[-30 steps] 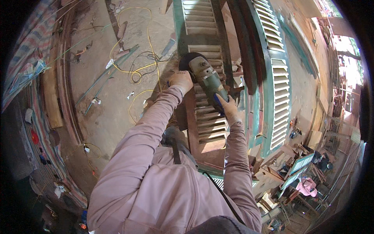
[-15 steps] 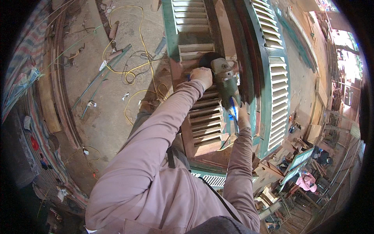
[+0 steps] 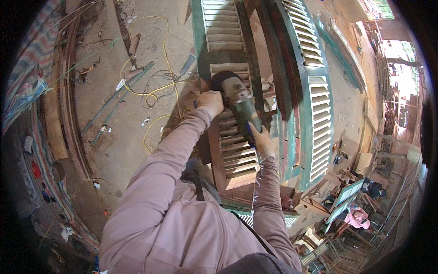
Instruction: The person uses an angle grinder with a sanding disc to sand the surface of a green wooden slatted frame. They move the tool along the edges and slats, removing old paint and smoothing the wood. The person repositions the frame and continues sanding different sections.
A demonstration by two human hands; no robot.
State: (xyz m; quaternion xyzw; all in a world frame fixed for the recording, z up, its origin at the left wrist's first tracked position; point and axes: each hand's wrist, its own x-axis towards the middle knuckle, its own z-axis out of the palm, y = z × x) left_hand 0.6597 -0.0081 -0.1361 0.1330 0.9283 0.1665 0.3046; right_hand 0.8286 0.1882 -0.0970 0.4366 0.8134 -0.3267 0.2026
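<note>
An angle grinder (image 3: 247, 111) with a dark round disc (image 3: 221, 79) lies across a louvred wooden shutter (image 3: 238, 181), held in both of my hands. My left hand (image 3: 211, 103) is closed at the head end of the tool, apparently round its side handle, which the fingers hide. Toward the rear of the body, my right hand (image 3: 264, 142) wraps round it, with something blue showing at the fingers. The disc is over the shutter's left stile, beside the slats; whether it touches the wood I cannot tell. Lower down, the stile is bare brown wood; higher up it is green.
A second green shutter (image 3: 303, 176) with pale slats stands to the right. On the floor at left lie a looped yellow cord (image 3: 167, 36), thin green strips (image 3: 119, 91) and long boards (image 3: 75, 137). A person in pink (image 3: 357, 217) is far off at lower right.
Both hands and the grinder have shifted left. The disc has gone from over the slats and right part of the shutter to its left stile.
</note>
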